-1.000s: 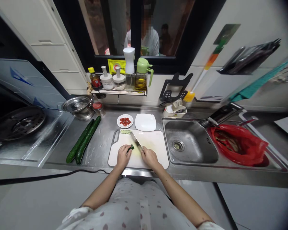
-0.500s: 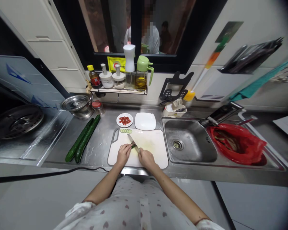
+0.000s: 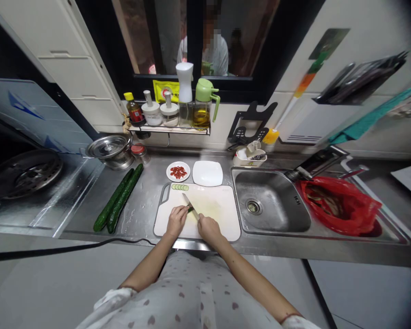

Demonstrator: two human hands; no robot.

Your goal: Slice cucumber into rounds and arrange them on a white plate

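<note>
My right hand is closed round the handle of a kitchen knife, whose blade points up and left over the white cutting board. Beside the blade, the fingers of my left hand pinch a small dark green piece of cucumber, mostly hidden by fingers and blade. A row of several thin cucumber slices lies overlapped at the board's upper left. Damp, pale green traces mark the middle of the board.
Two whole cucumbers lie left of the board. Behind it stand a plate of chopped red chili and a white plate. A sink and a red plastic bag are at right. A lidded pot stands back left.
Hardly anything differs. The knife blade has shifted very slightly beside my left fingers; both hands stay in place.
</note>
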